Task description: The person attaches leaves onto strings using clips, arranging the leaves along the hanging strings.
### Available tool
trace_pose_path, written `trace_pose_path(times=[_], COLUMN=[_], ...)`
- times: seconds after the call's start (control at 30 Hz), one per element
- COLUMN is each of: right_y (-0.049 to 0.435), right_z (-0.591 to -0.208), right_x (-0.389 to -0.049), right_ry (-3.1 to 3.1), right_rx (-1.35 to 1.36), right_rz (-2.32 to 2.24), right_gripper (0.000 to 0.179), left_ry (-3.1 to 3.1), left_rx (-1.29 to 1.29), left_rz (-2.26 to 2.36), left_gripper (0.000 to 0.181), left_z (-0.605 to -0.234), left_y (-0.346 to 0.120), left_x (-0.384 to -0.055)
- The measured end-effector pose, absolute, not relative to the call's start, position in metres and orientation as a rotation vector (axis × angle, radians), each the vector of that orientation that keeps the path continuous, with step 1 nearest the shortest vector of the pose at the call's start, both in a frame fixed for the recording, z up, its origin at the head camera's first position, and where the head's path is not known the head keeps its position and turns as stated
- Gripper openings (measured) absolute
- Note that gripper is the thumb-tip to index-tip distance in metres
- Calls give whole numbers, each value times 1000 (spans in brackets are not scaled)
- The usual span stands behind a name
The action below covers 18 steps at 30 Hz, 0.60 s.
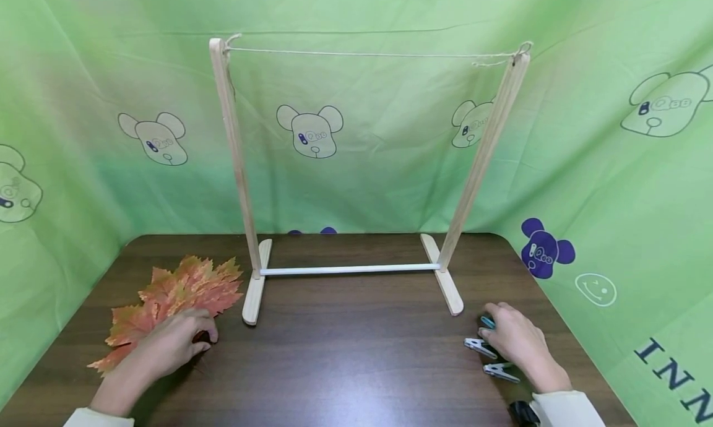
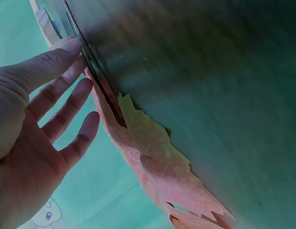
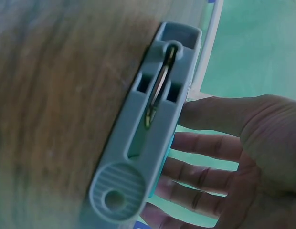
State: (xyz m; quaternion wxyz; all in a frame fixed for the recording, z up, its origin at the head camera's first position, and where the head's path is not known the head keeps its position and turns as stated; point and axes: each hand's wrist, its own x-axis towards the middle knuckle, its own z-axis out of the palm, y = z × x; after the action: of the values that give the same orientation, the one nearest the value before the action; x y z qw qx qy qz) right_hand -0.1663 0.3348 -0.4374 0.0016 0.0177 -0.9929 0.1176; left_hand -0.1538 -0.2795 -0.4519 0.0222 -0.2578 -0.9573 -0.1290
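My left hand (image 1: 175, 340) is at the near edge of a bunch of orange-red artificial maple leaves (image 1: 186, 291). In the left wrist view its thumb and fingertips (image 2: 71, 44) lie right by the thin dark leaf stems (image 2: 93, 62), with the fingers loosely spread. On the right, my right hand (image 1: 515, 334) reaches over a blue clothespin (image 1: 488, 322), which shows between thumb and index finger. Two grey clothespins (image 1: 480, 347) lie nearer to me beside that hand. One grey clothespin (image 3: 143, 129) fills the middle of the right wrist view and hides the fingertips behind it.
A wooden stand (image 1: 236, 155) stands at the back of the brown table (image 1: 345, 346), with a string (image 1: 356, 54) tied between its post tops and a white rod (image 1: 351, 270) joining its feet. Green printed cloth (image 1: 379, 185) hangs behind. A black object (image 1: 523, 413) is by the right sleeve.
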Motion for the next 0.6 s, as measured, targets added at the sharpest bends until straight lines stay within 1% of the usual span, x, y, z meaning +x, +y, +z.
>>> trace_pose_path(times=[0.17, 0.6], right_y=[336, 334], right_z=[-438, -437], right_x=[-167, -173], right_ry=[-3136, -3137], right_rx=[50, 71], right_rz=[343, 326], right_gripper=[36, 31], left_ry=[-2953, -2879], left_rx=[-813, -913], left_rz=[-411, -429], left_gripper=[35, 50], left_z=[-452, -453], left_y=[-278, -272], left_x=[-155, -161])
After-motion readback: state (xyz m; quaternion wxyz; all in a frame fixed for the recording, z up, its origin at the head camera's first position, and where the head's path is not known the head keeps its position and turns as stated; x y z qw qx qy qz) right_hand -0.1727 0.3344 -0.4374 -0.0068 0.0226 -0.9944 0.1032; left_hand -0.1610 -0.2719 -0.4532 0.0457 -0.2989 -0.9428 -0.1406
